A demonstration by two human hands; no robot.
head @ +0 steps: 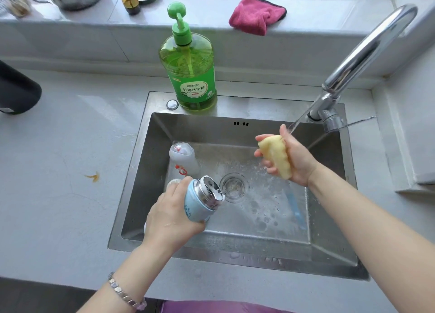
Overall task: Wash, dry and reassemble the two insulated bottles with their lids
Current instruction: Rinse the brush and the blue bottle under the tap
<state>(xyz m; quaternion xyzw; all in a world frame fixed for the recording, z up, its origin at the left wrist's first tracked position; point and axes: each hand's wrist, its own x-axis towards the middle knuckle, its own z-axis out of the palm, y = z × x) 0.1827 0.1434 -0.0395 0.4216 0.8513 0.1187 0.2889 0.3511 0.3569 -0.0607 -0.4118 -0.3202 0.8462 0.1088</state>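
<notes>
My left hand (169,215) grips a light blue insulated bottle (201,200) over the sink, tilted with its open steel mouth pointing up and to the right. My right hand (290,158) squeezes a yellow sponge (276,156) under the water stream from the faucet (360,60). A white bottle with red markings (184,158) lies in the sink's far left corner. A pale lid (173,183) shows just behind my left hand, partly hidden. A blue-handled brush (294,207) lies on the sink floor under my right forearm.
The steel sink (235,249) holds soapy water around the drain (234,186). A green dish soap pump bottle (188,65) stands on the sink's back rim. A pink cloth (256,14) lies on the windowsill. A dark container (16,91) stands at the left counter edge.
</notes>
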